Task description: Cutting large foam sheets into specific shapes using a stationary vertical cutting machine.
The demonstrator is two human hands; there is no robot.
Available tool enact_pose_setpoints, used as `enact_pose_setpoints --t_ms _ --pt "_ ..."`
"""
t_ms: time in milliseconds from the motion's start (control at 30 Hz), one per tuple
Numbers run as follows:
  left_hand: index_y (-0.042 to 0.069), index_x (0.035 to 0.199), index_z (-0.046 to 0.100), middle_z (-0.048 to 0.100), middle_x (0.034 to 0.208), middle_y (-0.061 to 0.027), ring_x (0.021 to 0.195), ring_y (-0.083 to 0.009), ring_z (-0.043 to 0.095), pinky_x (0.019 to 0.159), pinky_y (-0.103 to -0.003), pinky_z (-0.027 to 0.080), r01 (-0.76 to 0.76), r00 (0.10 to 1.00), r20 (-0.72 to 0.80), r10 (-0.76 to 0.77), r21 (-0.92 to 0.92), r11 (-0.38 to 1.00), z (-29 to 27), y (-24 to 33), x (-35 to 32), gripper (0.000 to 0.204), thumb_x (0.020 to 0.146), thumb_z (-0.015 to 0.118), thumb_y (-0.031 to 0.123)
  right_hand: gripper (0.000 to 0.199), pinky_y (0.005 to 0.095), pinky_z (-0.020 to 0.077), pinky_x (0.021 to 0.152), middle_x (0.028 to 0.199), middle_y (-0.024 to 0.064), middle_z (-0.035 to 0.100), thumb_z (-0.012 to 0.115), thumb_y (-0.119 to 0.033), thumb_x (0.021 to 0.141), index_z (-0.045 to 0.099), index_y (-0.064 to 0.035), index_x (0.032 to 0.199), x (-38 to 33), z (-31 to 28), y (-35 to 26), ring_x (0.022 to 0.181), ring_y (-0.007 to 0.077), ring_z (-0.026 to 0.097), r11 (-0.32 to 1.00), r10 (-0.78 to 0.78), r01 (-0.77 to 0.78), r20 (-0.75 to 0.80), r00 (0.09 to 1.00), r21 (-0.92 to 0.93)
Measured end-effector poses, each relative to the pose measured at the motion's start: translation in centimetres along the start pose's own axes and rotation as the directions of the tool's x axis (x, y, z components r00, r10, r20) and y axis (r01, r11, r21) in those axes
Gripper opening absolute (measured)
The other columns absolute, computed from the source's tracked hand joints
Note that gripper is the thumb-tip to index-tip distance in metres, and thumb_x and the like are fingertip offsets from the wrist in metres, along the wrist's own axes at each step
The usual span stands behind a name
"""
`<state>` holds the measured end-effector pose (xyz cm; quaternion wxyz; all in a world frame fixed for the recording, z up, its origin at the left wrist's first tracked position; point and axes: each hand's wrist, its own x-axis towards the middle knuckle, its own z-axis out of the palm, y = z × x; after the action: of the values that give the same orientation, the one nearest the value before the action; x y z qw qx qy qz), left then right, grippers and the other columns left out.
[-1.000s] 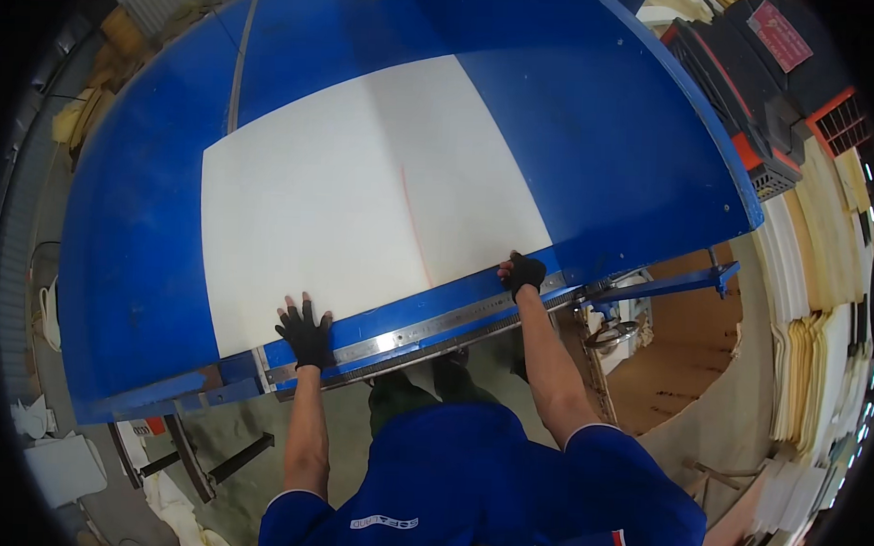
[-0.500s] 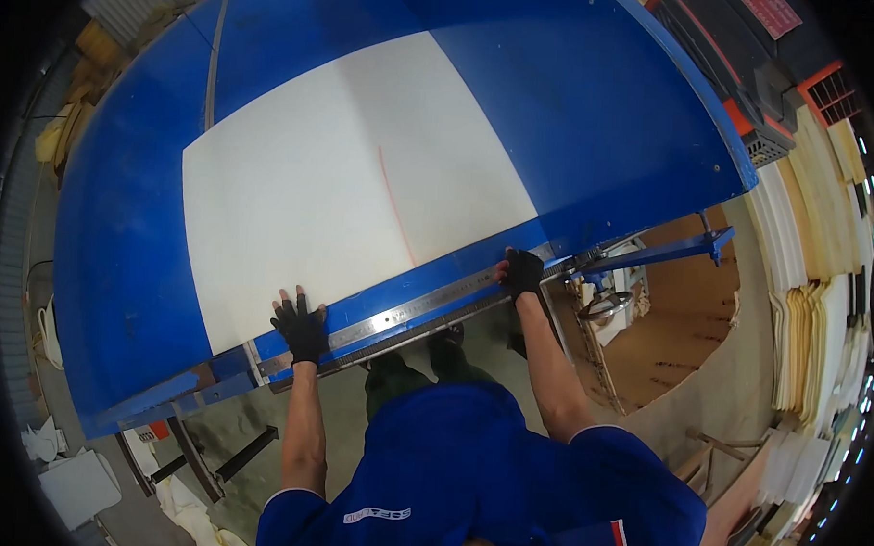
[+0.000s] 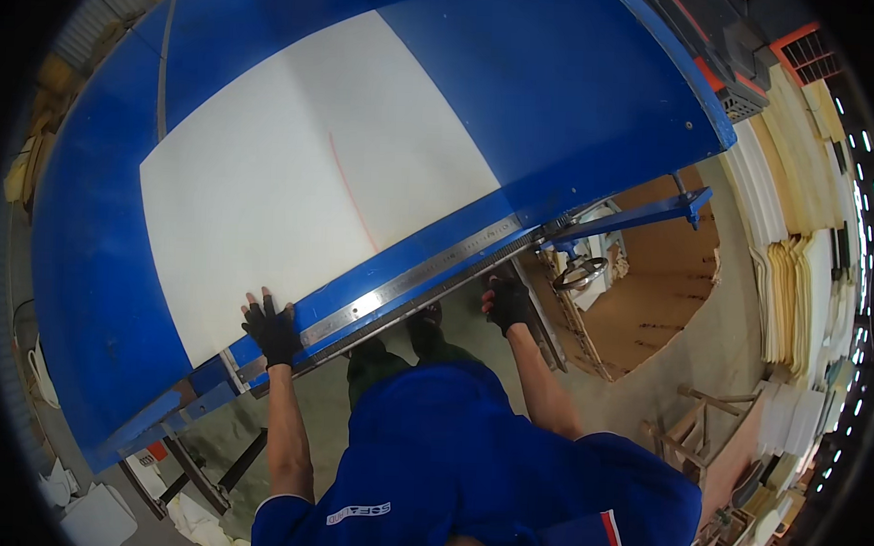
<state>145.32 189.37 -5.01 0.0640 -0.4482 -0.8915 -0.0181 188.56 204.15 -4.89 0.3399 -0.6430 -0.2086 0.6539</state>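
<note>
A large white sheet [image 3: 267,171] with a thin red line lies flat on the blue table [image 3: 520,112]. My left hand [image 3: 273,333], in a black fingerless glove, rests with spread fingers on the sheet's near left corner, its palm over the metal ruler strip [image 3: 388,295] along the table's front edge. My right hand [image 3: 509,304], gloved the same way, hangs in the air just in front of that edge, apart from the sheet. Its fingers are loosely bent, and I see nothing in them.
Below the table's right end are a handwheel [image 3: 581,273], a blue bracket [image 3: 631,218] and a large cardboard box [image 3: 672,300]. Stacks of foam sheets [image 3: 792,295] line the right side. A wooden frame [image 3: 697,417] stands at lower right; white scraps [image 3: 101,516] lie at lower left.
My right hand has come off the ruler strip and moved down toward my body. The left hand stays on the sheet's corner. The whole view has shifted slightly.
</note>
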Motion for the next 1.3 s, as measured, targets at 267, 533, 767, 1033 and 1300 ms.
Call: enact_pose_setpoints --t_ms 267,533,767,1033,1300 --pt "0.019 0.135 0.032 0.025 0.140 -0.0180 0.126 -0.0423 0.026 0.097 -0.058 0.022 -0.046 0.999 -0.013 0.046 -0.014 0.999 1.4 -0.5 -0.3 0.068 0.078 0.059 0.044 0.044 0.0356 0.0373 0.044 0.053 0.0153 0.053 0.043 -0.036 0.091 0.055 -0.0031 0.066 0.6 -10.2 -0.1 0.045 0.0286 0.052 0.472 -0.871 0.273 -0.394 0.295 -0.838" --pt "0.016 0.136 0.032 0.027 0.138 -0.0221 0.123 -0.0439 0.029 0.099 -0.051 0.025 -0.129 0.991 0.031 0.129 -0.010 0.992 1.2 -0.4 -0.4 0.066 0.080 0.059 0.037 0.036 0.0473 0.0457 0.066 0.079 0.0232 0.061 0.046 -0.037 0.083 0.061 -0.0049 0.088 4.5 -12.7 -8.5 0.075 0.0391 0.059 0.699 -0.612 -0.005 -0.602 0.513 -0.715" --pt "0.015 0.135 0.032 0.027 0.137 -0.0239 0.121 -0.0454 0.031 0.097 -0.050 0.028 -0.157 0.986 0.046 0.158 -0.011 0.987 1.6 -0.7 -0.2 0.066 0.079 0.061 0.034 0.030 0.0439 0.0462 0.051 0.065 0.0220 0.059 0.048 -0.028 0.082 0.057 -0.0017 0.071 5.3 -11.4 -7.3 0.056 0.0372 0.058 0.598 -0.779 0.003 -0.581 0.234 -0.801" --pt "0.015 0.135 0.032 0.027 0.137 -0.0248 0.122 -0.0461 0.030 0.098 -0.050 0.028 -0.146 0.984 0.100 0.147 -0.018 0.989 1.1 -0.1 0.0 0.066 0.079 0.062 0.032 0.028 0.0440 0.0468 0.058 0.069 0.0208 0.060 0.048 -0.027 0.081 0.060 -0.0028 0.075 5.2 -12.4 -7.6 0.064 0.0365 0.060 0.707 -0.673 0.070 -0.638 0.373 -0.704" --pt "0.016 0.135 0.032 0.025 0.137 -0.0256 0.122 -0.0468 0.029 0.099 -0.050 0.027 -0.142 0.983 0.113 0.143 -0.017 0.990 0.9 0.3 0.1 0.064 0.080 0.061 0.031 0.032 0.0440 0.0473 0.060 0.069 0.0229 0.060 0.048 -0.029 0.080 0.060 0.0007 0.079 5.5 -13.0 -7.5 0.065 0.0375 0.060 0.702 -0.667 0.069 -0.621 0.411 -0.709"
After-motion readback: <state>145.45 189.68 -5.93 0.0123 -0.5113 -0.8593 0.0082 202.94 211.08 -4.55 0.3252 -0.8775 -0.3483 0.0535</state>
